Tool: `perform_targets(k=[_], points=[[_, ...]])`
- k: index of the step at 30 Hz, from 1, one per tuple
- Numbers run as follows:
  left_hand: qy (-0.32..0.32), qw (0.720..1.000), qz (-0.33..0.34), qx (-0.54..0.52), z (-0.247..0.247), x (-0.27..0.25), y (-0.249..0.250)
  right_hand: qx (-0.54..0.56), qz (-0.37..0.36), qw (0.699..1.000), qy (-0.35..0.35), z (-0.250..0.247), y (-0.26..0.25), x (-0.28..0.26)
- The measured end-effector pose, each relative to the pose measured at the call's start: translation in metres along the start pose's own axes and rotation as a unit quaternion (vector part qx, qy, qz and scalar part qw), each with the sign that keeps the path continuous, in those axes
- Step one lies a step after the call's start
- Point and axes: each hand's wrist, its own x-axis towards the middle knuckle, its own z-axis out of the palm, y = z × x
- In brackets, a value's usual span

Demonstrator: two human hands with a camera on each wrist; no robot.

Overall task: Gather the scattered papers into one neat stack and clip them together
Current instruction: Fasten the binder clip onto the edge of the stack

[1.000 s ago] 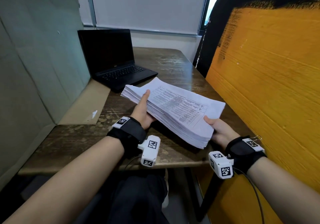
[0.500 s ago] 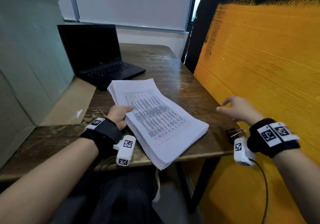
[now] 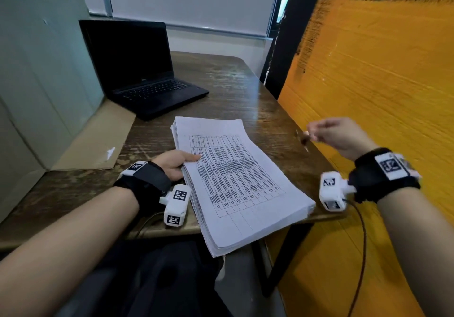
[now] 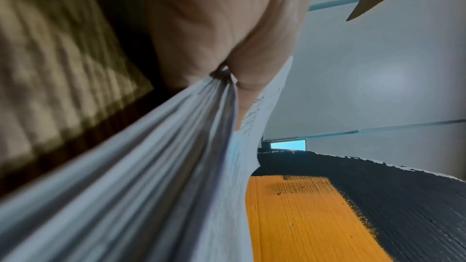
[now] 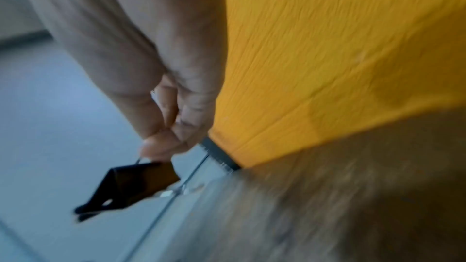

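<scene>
Paper makes a thick stack (image 3: 235, 181) on the desk (image 3: 221, 83), with its near corner hanging off the edge. It looks heavy and floppy, and loose sheets could slide. The left hand (image 3: 175, 164) pinches its left edge, thumb on top. The right hand (image 3: 340, 136) pinches a black clip (image 5: 131, 186) by its wire handle, up beside the stack. Best clip a squared edge.

Motion blur smears the binder clip (image 5: 131, 184) pinched by the right hand (image 5: 161, 119), so we cannot read its jaws; in our head view the clip (image 3: 304, 140) is a small dark smudge. The left hand (image 3: 173, 164) hides its fingers beneath the paper stack (image 3: 235, 179), whose near corner overhangs the table (image 3: 73, 194). Printed text is too small to read.
</scene>
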Motion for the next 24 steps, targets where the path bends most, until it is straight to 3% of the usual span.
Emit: perform_targets(k=[2,5,7,10,12,17,22,24], points=[[-0.002,1.0,-0.028,-0.001,0.0,0.002,0.003,0.174,-0.035,0.984,-0.017,0.025,-0.032,0.01],[-0.007,0.998,-0.058,-0.001,-0.002,0.004,0.006,0.321,-0.04,0.942,-0.094,0.081,-0.06,0.032],[-0.01,0.998,-0.065,-0.001,-0.003,0.004,0.006,0.411,0.003,0.902,-0.132,0.124,-0.058,0.044],[-0.012,0.998,-0.064,0.005,-0.001,0.001,0.007,0.558,0.126,0.804,-0.161,0.177,-0.038,0.055],[-0.008,0.999,-0.044,0.014,-0.002,0.001,0.01,0.599,0.175,0.766,-0.153,0.202,-0.022,0.061],[0.03,0.999,0.006,-0.032,-0.008,0.016,0.02,0.617,0.185,0.752,-0.138,0.224,0.01,0.062],[0.099,0.979,0.163,-0.066,-0.015,0.044,0.023,0.609,0.174,0.761,-0.142,0.225,0.014,0.062],[0.081,0.973,0.212,-0.038,-0.019,0.047,0.017,0.608,0.166,0.765,-0.133,0.227,0.015,0.063]])
